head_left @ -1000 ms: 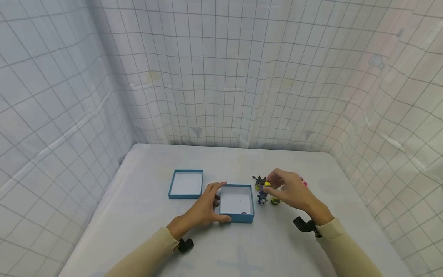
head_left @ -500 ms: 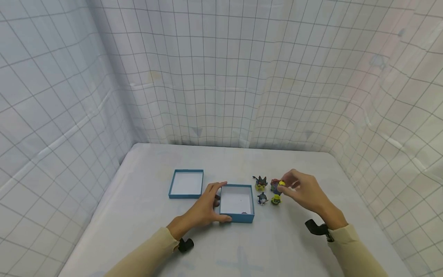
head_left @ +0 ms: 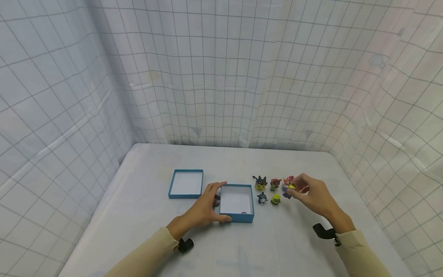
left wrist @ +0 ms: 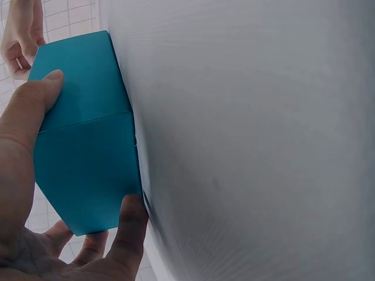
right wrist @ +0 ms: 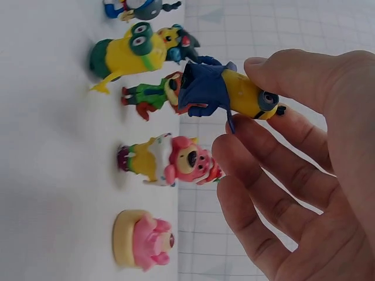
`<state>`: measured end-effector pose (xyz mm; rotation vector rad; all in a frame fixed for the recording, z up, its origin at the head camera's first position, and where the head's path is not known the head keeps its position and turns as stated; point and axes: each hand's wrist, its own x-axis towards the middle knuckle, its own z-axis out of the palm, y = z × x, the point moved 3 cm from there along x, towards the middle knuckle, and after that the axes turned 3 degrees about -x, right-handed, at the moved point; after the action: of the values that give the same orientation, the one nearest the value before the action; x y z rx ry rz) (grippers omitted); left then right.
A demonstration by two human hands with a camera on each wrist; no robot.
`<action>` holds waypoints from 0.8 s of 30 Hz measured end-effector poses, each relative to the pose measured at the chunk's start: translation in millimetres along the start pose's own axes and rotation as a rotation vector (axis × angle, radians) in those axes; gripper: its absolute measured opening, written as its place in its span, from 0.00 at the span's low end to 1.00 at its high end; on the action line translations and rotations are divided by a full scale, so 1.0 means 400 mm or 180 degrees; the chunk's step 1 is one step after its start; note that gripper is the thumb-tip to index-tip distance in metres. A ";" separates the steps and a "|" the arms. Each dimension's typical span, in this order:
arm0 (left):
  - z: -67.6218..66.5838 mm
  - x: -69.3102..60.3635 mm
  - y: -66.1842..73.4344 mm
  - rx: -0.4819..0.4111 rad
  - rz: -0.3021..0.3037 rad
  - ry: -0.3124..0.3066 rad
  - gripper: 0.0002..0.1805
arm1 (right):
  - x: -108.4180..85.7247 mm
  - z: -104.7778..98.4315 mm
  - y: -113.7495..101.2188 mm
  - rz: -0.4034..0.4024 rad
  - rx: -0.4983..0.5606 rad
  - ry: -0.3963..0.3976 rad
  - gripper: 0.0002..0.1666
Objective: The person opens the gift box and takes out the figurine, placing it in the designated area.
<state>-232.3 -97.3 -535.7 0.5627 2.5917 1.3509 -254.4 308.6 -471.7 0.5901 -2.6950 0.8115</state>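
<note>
My right hand (head_left: 314,195) pinches a Minion figurine (right wrist: 243,93) by its yellow head between thumb and fingers. The figurine wears a dark blue robe and hangs above the table. Below it stand a pink bear figurine (right wrist: 190,158), a fox figurine (right wrist: 153,96) in green and a yellow Minion figurine with green goggles (right wrist: 132,50). With the left hand (head_left: 205,207) I grip an open blue box (head_left: 240,218), thumb on its near side and fingers around its left and far sides. A small thing (head_left: 243,212), too small to identify, lies at the box's near inner edge.
A shallow blue lid (head_left: 186,196) with a white inside lies behind the left hand. Between box and right hand stand a black-eared figurine (head_left: 260,183) and a dark-hooded figurine (head_left: 262,198). A pink figurine (right wrist: 153,240) on a beige base stands beyond the bear.
My right hand has moved rightward with the Minion figurine, away from the box, passing over the fox figurine to the pink bear. The left hand and box have stayed still.
</note>
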 end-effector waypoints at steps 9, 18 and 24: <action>0.002 0.002 -0.004 -0.0010 0.0000 -0.0013 0.67 | -0.013 0.038 0.034 0.0066 -0.0025 -0.0121 0.16; 0.000 0.003 -0.002 0.0000 0.0007 -0.0008 0.68 | -0.018 0.075 0.056 0.0143 -0.0049 -0.0194 0.18; 0.001 0.003 -0.003 -0.0013 -0.0006 -0.0014 0.67 | -0.022 0.092 0.061 0.0201 -0.0039 -0.0245 0.19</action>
<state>-233.6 -97.1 -536.8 0.5620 2.5846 1.3527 -262.4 308.9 -515.9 0.5465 -2.7995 0.8032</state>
